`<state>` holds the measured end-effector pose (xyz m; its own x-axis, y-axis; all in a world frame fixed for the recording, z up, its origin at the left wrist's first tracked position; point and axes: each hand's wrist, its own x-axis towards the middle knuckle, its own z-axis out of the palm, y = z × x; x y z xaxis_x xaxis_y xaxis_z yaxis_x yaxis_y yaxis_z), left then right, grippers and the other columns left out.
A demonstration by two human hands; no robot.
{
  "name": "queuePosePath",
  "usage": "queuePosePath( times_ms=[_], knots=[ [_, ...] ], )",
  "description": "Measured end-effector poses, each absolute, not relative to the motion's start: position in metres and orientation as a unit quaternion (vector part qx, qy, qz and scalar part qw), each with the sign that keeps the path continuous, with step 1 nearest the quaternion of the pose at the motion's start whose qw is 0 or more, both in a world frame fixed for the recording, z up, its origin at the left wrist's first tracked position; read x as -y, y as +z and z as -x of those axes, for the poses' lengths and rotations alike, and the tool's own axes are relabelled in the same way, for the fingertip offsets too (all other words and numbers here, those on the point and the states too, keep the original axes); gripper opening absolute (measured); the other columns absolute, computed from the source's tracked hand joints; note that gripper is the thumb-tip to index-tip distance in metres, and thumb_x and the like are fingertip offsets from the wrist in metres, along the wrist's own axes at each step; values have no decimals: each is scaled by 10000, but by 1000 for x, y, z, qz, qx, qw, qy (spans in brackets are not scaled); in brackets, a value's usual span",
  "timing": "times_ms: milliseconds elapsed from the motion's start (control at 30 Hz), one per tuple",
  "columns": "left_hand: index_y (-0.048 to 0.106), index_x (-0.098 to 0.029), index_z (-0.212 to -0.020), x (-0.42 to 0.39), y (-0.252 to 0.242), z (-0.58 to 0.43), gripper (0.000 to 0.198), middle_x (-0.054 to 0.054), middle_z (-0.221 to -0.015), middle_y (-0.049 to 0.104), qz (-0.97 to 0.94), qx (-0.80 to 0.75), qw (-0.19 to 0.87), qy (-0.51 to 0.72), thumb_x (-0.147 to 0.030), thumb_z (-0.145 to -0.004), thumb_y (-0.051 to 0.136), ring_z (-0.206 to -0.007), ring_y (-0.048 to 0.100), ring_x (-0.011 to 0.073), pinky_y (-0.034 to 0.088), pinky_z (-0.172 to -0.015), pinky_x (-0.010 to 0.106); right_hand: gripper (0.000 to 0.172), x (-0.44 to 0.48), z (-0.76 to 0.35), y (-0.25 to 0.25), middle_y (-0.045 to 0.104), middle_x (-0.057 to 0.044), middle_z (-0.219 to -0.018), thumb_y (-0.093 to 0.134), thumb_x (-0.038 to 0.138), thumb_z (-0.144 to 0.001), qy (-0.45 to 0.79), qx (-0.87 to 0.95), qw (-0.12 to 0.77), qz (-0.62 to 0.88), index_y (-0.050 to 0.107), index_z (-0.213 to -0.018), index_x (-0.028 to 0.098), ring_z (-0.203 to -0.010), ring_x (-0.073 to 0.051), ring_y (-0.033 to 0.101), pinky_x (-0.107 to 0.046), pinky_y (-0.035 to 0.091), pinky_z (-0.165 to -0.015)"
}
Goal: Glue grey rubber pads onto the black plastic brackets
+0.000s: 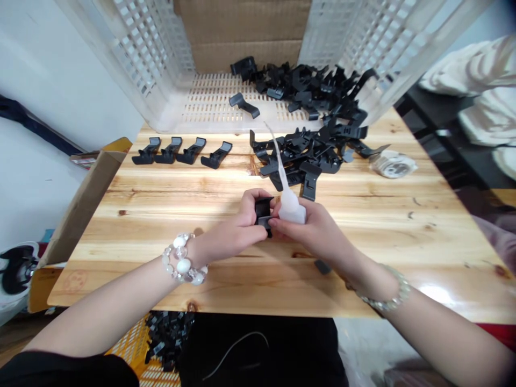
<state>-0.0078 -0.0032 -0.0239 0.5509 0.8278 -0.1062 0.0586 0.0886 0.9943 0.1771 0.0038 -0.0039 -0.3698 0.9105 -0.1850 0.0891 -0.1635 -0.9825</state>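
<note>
My left hand [245, 220] is closed around a small black plastic clip [264, 208] above the middle of the wooden table. Close against it, my right hand [316, 226] grips a white glue bottle [292, 207] with a long thin nozzle pointing up and away from me. The right fingertips come up to the clip's edge; whether they also pinch it I cannot tell. Beyond my hands lies a heap of black clips [306, 150]. To the left, several similar clips stand in a row, the nearest one [217, 155] tilted.
A white plastic crate [169, 107] at the back holds more black clips [310, 88]. A roll of clear tape [393, 164] lies at the right. One small dark piece [322, 266] is near the front edge. Below the table, a yellow basket [129, 336] holds black parts.
</note>
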Motion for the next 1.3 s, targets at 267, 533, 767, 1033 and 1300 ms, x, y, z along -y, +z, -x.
queuePosePath(
  times_ms=[267,533,767,1033,1300],
  knots=[
    [344,-244,-1215,8,-22,1,320,64,-1159,486,-586,-387,621,348,-177,-933,480,-942,569,156,506,-846,342,175,-4,-175,-11,611,32,-667,712,242,-751,611,546,353,452,568,-846,210,-589,-131,593,-274,480,-562],
    [450,-190,-1208,-8,-16,4,395,117,-1327,533,-483,-324,699,416,-96,-850,589,-1104,634,237,506,-924,382,358,-22,-194,5,653,-3,-819,657,480,-829,618,469,471,421,388,-898,254,-622,-166,669,-221,433,-362],
    [472,-174,-1261,-21,-22,13,443,143,-1418,518,-512,-370,681,372,-133,-852,636,-1185,615,244,466,-1017,398,284,-38,-211,8,610,16,-831,754,334,-752,575,461,525,426,519,-875,234,-696,-125,621,-243,512,-518],
    [568,-138,-1014,-23,-16,15,139,36,-883,681,-603,-409,590,348,-166,-878,578,-878,648,146,520,-846,294,242,-41,-220,15,585,25,-625,791,374,-721,538,477,559,413,627,-789,209,-530,-92,502,-216,371,-428],
    [453,-164,-1094,-11,-11,11,203,78,-947,666,-560,-390,667,300,-262,-924,502,-745,697,185,526,-461,217,225,-46,-222,19,430,55,-577,775,226,-702,512,431,663,336,560,-663,171,-515,-55,358,-197,292,-446]
  ],
)
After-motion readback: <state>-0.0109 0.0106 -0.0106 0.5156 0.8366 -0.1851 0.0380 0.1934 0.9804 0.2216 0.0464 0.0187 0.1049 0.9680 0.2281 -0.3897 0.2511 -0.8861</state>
